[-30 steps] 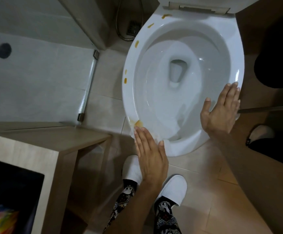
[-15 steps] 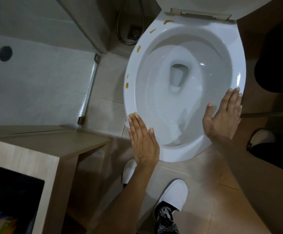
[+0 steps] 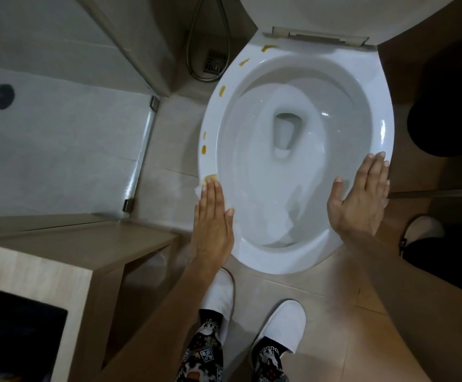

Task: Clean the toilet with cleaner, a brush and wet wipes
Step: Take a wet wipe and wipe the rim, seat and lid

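Fingers flat: left hand (image 3: 212, 216) presses a wet wipe (image 3: 198, 190) on the toilet (image 3: 293, 55) rim's near left; right hand (image 3: 362, 199) rests flat opposite. Nearest yellow stain (image 3: 210, 177) just reached; four remain farther left.

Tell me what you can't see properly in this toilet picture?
- Wet wipe: head view, only a white corner peeks from under the flat left hand.
- Toilet lid: cut off by the top edge.
- Rim under the flat right hand: hidden by that hand.
- Dark shape at right: too dim to name.
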Available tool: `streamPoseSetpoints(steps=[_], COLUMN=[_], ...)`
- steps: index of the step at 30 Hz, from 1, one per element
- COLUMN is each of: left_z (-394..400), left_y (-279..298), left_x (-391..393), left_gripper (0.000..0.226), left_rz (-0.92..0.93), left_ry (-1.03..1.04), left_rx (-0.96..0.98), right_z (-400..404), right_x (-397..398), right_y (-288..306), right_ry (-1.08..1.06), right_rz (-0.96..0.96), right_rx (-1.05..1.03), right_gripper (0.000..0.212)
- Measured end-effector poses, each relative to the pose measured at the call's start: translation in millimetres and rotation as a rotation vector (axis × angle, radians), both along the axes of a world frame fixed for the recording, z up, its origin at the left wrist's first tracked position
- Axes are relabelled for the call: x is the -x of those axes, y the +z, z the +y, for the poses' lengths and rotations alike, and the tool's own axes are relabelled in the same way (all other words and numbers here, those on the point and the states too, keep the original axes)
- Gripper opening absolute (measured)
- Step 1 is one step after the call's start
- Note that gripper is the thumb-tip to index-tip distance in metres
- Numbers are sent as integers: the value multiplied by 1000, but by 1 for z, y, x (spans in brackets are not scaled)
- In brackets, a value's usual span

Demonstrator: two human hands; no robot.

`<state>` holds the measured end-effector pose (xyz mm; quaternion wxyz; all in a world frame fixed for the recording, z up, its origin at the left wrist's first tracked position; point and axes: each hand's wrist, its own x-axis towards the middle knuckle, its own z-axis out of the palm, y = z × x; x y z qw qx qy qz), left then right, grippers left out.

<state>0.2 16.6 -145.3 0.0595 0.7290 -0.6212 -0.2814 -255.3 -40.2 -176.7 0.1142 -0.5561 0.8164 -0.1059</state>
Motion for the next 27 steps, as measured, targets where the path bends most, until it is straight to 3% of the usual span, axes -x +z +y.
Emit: streamPoseSetpoints(steps=[9,16,22,27], left_z=[32,-1,-68,-51], left_y=[2,-3,-6,-3], left_x=[-38,-7,-8,-6], left_gripper=[57,62,62,62], left_rz=[10,-49,-73,-67], left_ry=[-250,-81,-59,-79], left_rx=[-40,32,71,36], right_z=[0,0,1,0], right_x=[-1,0,1,1], right_y=[3,1,-2,-2], right_ry=[1,4,5,-1], right_rz=[-16,-28,-25,-25], right_rx=[-12,-15,-17,-14], right_gripper=[71,71,71,71])
